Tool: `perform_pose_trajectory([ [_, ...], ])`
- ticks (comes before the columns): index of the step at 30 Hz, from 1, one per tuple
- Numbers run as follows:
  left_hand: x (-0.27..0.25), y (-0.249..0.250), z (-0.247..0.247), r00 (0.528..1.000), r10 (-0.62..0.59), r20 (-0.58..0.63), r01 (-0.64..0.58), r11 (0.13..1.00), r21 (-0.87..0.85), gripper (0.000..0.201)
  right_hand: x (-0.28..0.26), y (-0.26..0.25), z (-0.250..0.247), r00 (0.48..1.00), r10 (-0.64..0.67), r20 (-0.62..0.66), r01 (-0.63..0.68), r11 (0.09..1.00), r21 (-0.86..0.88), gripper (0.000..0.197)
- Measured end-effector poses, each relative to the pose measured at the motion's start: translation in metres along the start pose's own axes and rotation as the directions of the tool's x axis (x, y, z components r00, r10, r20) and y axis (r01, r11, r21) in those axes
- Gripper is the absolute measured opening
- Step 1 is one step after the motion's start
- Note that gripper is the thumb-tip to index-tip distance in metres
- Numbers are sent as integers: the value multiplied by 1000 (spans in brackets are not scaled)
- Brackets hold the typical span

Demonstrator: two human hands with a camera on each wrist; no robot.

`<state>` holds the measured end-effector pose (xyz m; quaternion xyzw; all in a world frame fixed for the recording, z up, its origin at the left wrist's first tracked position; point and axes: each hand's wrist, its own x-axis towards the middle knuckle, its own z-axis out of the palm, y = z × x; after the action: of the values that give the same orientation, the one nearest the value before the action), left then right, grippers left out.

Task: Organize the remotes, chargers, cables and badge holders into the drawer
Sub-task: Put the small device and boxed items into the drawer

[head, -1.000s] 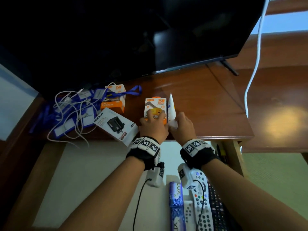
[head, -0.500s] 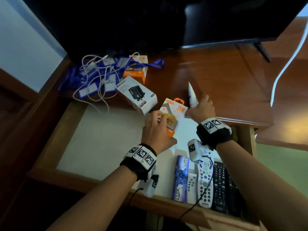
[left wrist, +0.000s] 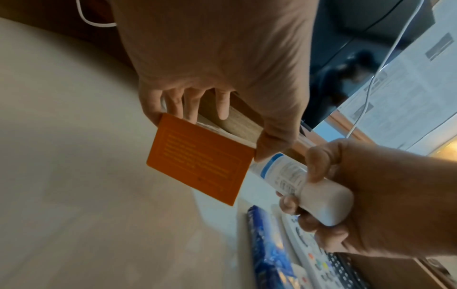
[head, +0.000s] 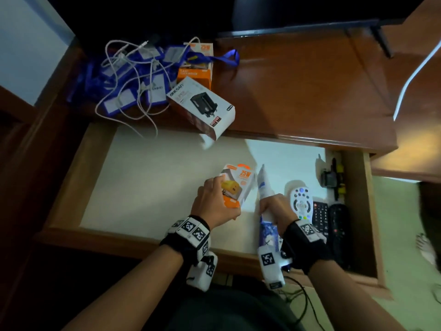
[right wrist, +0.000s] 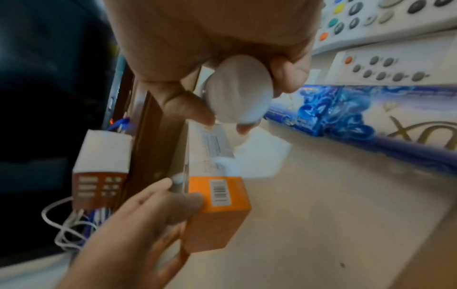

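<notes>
The left hand [head: 214,203] has its grip clamped on the orange box [head: 235,185], a boxed charger, thumb on one side and fingers across the front, holding it tilted above the drawer [head: 152,177] floor, not yet set down. The right hand [head: 274,207] is closed around the capped end of a white tube [head: 262,185], whose flat tail points toward 12 o'clock, just beside the box at its 3 o'clock.

The box looks like thin card with a clear window: light, stiff along its edges, easy to dent on the faces. The best hold is probably across the two narrow sides, as now. The tube is likely soft and squeezable, so the firm cap end is the safer place to take it.

At 3 o'clock of the hands, remotes [head: 301,200] lie side by side in the drawer, with a blue packet [head: 268,235] next to them. On the desk [head: 298,91] at 11 o'clock wait a white box [head: 201,107], another orange one, and cables [head: 133,91] tangled over blue badge holders [head: 119,101]. Those cables are limp and will likely snag on the lanyards when lifted.
</notes>
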<state>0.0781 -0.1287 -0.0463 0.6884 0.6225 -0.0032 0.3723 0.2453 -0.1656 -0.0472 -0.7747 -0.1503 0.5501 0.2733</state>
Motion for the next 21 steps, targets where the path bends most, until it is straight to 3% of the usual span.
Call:
perform_pose_trajectory([
  [3,2,-11,4,999,-38,26,36,996,76,95,4,8,21,1000,21,12,-19,990,-138,70],
  [5,3,-16,7,998,-56,32,53,993,104,91,7,15,34,999,40,15,-34,962,-272,68],
  [8,5,-23,10,997,-70,17,68,992,107,91,11,19,45,999,-37,3,34,894,-446,65],
  [15,9,-24,16,983,-152,107,124,964,235,101,12,14,53,994,-37,104,100,709,-698,112],
  [18,11,-22,18,977,-178,118,142,954,264,102,16,12,50,991,-24,129,113,662,-741,100],
  [21,13,-21,19,982,-168,81,144,959,244,91,24,1,41,978,-175,117,198,572,-796,72],
])
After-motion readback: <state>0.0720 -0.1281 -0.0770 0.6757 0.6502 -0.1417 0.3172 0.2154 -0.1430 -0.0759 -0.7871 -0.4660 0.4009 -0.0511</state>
